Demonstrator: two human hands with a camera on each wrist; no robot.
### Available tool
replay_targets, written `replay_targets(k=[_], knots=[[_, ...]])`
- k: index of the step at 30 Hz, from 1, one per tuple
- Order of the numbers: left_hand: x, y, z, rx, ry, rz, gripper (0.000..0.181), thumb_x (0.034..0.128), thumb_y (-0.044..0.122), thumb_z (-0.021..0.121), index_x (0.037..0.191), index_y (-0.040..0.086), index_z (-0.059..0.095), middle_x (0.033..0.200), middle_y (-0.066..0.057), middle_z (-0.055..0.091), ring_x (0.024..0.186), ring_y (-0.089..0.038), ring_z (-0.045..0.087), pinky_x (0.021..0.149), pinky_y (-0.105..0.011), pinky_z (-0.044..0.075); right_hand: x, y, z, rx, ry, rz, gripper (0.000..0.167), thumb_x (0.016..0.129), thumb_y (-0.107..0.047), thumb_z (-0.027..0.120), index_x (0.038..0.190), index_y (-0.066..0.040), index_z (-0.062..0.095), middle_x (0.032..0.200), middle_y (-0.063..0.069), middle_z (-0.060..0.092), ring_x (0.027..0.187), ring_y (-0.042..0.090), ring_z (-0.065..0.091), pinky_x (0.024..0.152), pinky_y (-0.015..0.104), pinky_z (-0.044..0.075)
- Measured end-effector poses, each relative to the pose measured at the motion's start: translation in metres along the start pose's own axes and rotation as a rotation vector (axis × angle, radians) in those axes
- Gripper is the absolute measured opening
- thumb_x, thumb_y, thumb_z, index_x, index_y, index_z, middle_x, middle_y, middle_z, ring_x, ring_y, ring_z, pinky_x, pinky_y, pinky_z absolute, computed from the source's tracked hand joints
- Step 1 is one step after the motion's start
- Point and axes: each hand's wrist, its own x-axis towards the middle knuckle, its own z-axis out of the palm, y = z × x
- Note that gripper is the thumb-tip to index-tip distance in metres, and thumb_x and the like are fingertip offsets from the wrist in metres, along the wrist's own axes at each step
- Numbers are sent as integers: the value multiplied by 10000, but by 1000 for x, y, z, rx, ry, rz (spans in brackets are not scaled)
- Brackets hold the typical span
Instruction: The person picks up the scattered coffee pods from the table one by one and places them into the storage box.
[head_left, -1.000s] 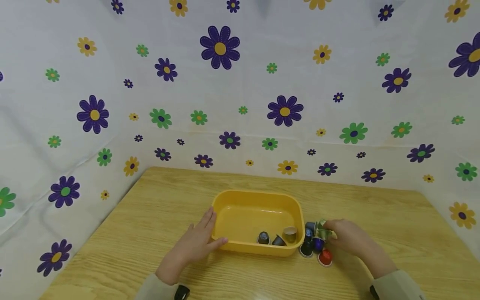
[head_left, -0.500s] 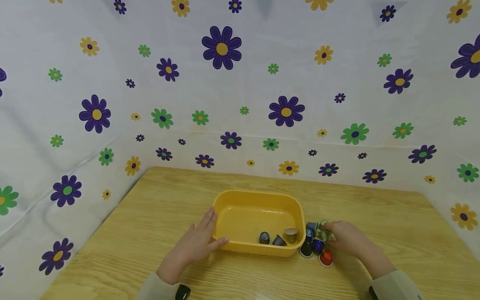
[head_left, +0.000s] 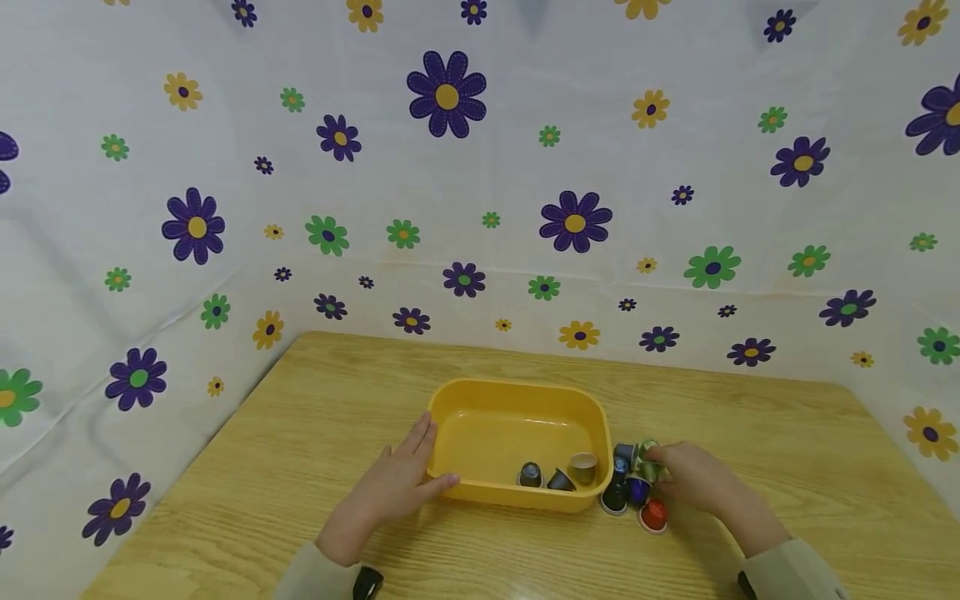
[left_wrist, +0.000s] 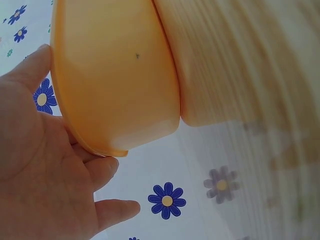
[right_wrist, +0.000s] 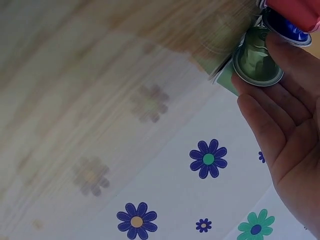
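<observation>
My left hand [head_left: 392, 492] rests against the left end of a yellow plastic basin [head_left: 517, 498], fingers extended along its side and thumb at the front rim. In the left wrist view, the hand [left_wrist: 45, 165] lies beside the basin wall [left_wrist: 115, 75]. Several coffee capsules lie in the basin's front right part, among them a dark capsule [head_left: 530, 475] and a pale-lidded capsule [head_left: 583, 468]. Right of the basin, my right hand [head_left: 697, 477] pinches a green coffee capsule [right_wrist: 256, 57] between thumb and fingers, at the edge of a small capsule cluster.
Around that green capsule stand a red capsule [head_left: 654, 515], a blue-purple capsule [head_left: 639, 492] and a dark green capsule [head_left: 614, 498], close to the basin's right end. The wooden table [head_left: 337, 400] is bordered by a white flower-print cloth [head_left: 510, 167] behind and at the sides.
</observation>
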Motion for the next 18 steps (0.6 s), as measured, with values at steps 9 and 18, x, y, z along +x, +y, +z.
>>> replay_targets(k=[9, 18], knots=[[1, -1, 0, 7, -6, 5, 810, 873, 509, 440, 1375, -69, 176, 1451, -177, 70, 1300, -303, 163, 943, -607, 189, -2, -1, -5, 31, 45, 3, 227, 690, -18, 719, 895, -19, 619, 844, 58, 639, 785, 248, 600, 699, 392, 482], [2, -2, 2, 10, -4, -9, 810, 871, 512, 441, 1379, -60, 174, 1455, -166, 65, 1302, -295, 163, 947, -601, 191, -4, -10, -13, 42, 122, -2, 272, 709, -65, 724, 955, -16, 620, 895, 51, 638, 827, 241, 601, 717, 380, 484]])
